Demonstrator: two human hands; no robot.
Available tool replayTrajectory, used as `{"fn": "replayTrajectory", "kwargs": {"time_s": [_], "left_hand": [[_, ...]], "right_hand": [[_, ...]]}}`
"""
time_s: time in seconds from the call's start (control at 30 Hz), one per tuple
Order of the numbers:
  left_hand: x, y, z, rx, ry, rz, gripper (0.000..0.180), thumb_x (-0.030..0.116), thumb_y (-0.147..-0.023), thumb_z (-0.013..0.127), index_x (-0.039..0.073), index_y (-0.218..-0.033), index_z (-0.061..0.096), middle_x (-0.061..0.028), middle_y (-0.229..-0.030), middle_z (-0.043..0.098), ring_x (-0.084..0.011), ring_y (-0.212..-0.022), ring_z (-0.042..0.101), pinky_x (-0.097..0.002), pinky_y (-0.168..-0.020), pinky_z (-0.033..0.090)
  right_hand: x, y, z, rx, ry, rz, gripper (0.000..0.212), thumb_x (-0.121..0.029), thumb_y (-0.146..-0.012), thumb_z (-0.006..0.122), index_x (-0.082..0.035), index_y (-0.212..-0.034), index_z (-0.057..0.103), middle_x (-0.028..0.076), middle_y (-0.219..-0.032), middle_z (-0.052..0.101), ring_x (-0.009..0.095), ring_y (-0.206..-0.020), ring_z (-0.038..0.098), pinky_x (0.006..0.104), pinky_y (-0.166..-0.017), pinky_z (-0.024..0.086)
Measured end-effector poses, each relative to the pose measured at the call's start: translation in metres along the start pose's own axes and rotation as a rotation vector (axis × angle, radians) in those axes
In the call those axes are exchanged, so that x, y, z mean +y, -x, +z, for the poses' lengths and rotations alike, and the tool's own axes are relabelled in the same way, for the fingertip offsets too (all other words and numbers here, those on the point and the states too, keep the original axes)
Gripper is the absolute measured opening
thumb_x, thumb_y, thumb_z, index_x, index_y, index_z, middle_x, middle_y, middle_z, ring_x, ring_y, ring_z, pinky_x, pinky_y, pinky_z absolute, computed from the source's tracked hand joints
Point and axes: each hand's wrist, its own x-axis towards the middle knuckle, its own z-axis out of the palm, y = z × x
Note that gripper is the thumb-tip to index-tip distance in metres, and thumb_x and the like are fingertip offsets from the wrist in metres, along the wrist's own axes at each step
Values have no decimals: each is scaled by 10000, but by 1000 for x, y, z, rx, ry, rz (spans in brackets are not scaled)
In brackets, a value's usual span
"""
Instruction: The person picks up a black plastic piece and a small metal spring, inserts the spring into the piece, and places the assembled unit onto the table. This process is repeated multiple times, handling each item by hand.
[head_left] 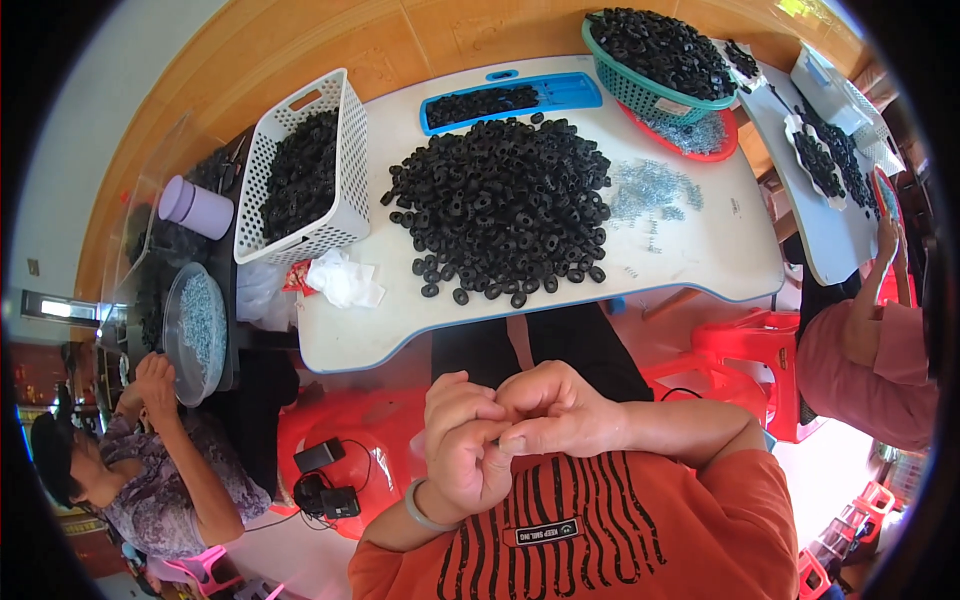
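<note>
My left hand (462, 440), with a pale bangle on its wrist, is held up before my chest with its fingers curled. Against it, my right hand (560, 412) is closed in a pinch, thumb and fingertips meeting the left fingers. Whatever they grip between them is tiny and hidden by the fingers. Beyond the hands, a large heap of small black oval plastic pieces (500, 205) covers the middle of the white table (350, 335). To its right lie many small silvery springs (650, 190), loose on the tabletop.
A white perforated basket (350, 190) of black pieces stands left, beside crumpled tissue (343, 278). Behind the heap are a blue tray (570, 90), a green basket (655, 98) and a red dish (715, 155). Co-workers sit left (165, 470) and right (860, 365); red stools (760, 350) stand nearby.
</note>
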Motion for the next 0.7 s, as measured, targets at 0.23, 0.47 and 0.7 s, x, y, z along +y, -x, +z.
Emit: {"fn": "replayTrajectory", "kwargs": {"time_s": [0.23,0.47,0.7], "left_hand": [[-5,-11,27,50,18,14,184,176,-985,737,54,-1004,601,-117,-1053,626,-303,-989,656,-566,-961,518],[-26,-21,9,98,135,-87,167,77,-929,749,12,-1038,641,-152,-1081,646,-329,-986,649,-466,-909,546],[-61,-80,-119,361,92,-347,180,-60,-934,695,-35,-1104,641,-103,-1065,649,-149,-974,605,-292,-858,514]], "right_hand": [[-5,9,-7,146,-90,-62,166,-109,-975,764,-15,-852,703,-44,-822,652,13,-775,542,226,-667,437],[-1,-7,-19,65,46,-133,268,-248,-1001,753,7,-954,683,-13,-820,637,44,-770,551,234,-696,453],[-24,-19,-17,751,1363,-449,158,-74,-836,811,-23,-955,720,108,-755,661,267,-656,651,367,-605,511]]}}
